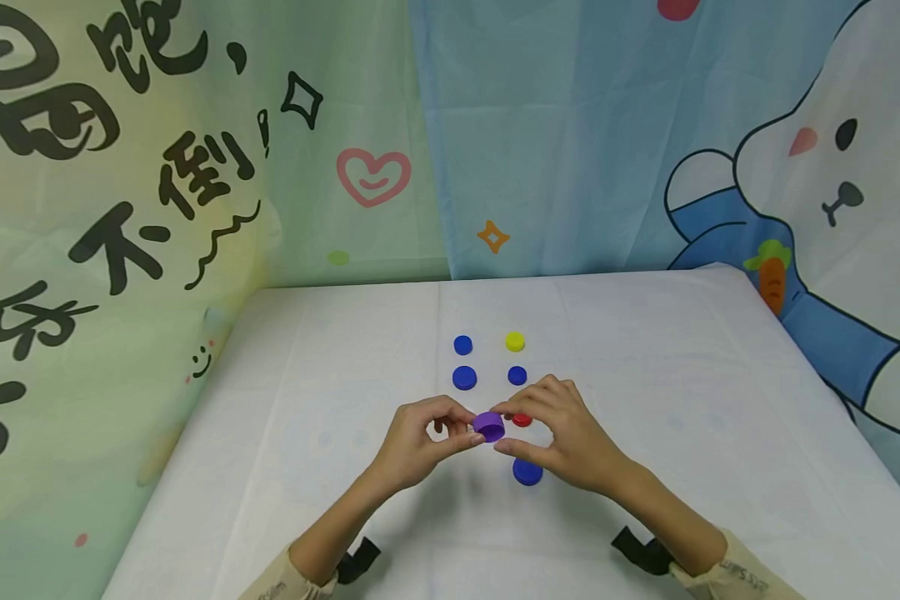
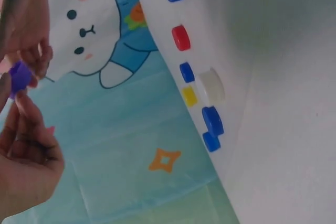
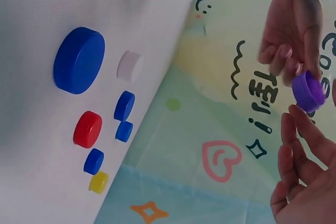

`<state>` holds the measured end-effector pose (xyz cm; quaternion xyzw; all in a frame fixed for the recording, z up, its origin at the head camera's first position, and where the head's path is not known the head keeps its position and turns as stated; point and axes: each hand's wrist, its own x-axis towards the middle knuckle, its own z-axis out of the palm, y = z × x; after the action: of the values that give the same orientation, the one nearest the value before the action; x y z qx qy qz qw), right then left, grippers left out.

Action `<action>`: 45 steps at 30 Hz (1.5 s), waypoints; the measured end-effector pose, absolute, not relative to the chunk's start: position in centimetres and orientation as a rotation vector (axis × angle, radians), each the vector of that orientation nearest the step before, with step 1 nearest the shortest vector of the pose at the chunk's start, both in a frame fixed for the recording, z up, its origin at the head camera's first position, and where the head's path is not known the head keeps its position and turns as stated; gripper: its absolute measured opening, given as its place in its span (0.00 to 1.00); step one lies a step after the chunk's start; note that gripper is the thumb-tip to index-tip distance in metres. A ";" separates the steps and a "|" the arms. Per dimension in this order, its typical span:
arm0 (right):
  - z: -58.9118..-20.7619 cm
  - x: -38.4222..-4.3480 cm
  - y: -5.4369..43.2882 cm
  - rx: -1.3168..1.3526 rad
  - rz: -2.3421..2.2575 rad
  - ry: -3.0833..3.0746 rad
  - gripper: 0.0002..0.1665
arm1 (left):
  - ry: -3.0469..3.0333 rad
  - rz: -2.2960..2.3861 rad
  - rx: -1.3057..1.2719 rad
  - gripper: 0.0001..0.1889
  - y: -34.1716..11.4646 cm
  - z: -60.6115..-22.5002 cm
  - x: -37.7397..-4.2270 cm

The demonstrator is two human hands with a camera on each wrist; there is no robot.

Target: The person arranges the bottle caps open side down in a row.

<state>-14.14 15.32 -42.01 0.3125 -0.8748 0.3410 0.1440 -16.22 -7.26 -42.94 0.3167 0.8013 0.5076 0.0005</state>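
Observation:
A purple bottle cap (image 1: 489, 427) is held up over the white table, its hollow side facing the person in the head view. My left hand (image 1: 422, 440) pinches it between thumb and fingertips. From the other side my right hand (image 1: 567, 435) reaches in, its index fingertip right at the cap's upper rim and its thumb beside the lower edge. The right wrist view shows the purple cap (image 3: 308, 91) between both hands, with the right fingers loosely spread. Behind the right hand sits a red cap (image 1: 522, 420), partly covered. A large blue cap (image 1: 527, 472) lies below that hand.
Farther back lie two blue caps (image 1: 464, 377) on the left, a small blue cap (image 1: 517, 376) and a yellow cap (image 1: 515, 342). A white cap (image 3: 130, 66) shows in the wrist views. Printed curtains (image 1: 345, 242) hang behind the white table (image 1: 307, 358).

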 end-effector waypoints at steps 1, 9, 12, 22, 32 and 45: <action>-42.0 -14.2 15.3 0.884 1.017 -2.546 0.19 | 2.568 1.559 1.093 0.07 -7.3 -42.9 -16.3; -42.0 -14.3 15.4 0.858 1.233 -2.594 0.09 | 2.794 1.305 1.620 0.09 -7.9 -41.9 -16.8; -42.0 -14.3 15.4 0.869 1.282 -2.582 0.09 | 2.809 1.281 1.668 0.10 -7.9 -41.7 -16.8; -41.9 -14.2 15.5 0.798 1.400 -2.545 0.12 | 2.805 1.284 1.589 0.20 -7.8 -42.1 -16.7; -42.5 -14.5 15.0 0.843 1.185 -2.408 0.21 | 2.758 1.343 1.336 0.18 -7.8 -42.1 -16.4; -45.5 -15.1 11.2 0.894 0.799 -2.565 0.18 | 2.798 0.955 1.262 0.14 -10.5 -44.6 -17.8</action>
<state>-15.06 11.21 -45.54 0.3118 -0.8951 0.2788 0.1543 -17.83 -10.50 -44.62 0.3924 0.8698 0.2968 -0.0363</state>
